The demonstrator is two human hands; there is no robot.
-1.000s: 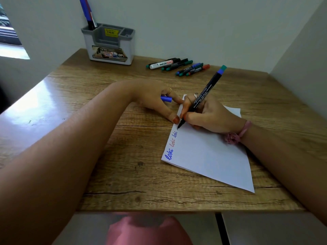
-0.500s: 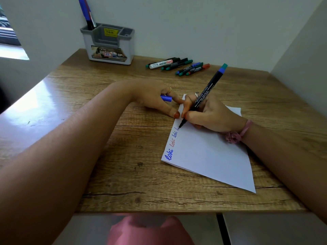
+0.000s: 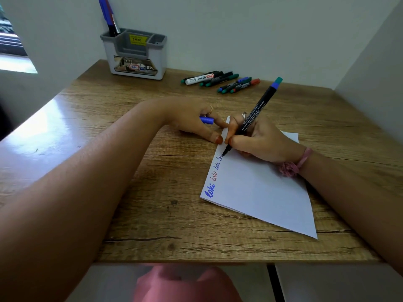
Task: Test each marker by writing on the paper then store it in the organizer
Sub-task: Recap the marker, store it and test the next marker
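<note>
My right hand [image 3: 259,140] grips a black marker [image 3: 254,114] with a blue and teal end, its tip touching the white paper [image 3: 261,192] near the left edge. Small words in blue and red run along that edge. My left hand [image 3: 194,123] holds a blue cap [image 3: 206,120] in curled fingers while one fingertip presses the paper's edge. The grey organizer [image 3: 135,55] stands at the back left with two markers [image 3: 108,16] upright in its left slot. Several more markers [image 3: 220,81] lie in a loose row at the back of the table.
The wooden table [image 3: 152,192] is bounded by white walls at the back and right. A window [image 3: 13,40] shows at far left. Pink cloth on my lap [image 3: 185,284] appears below the front edge.
The marker tip has moved slightly up the paper's left edge, adding strokes of a new word. My left hand has stayed in place.
</note>
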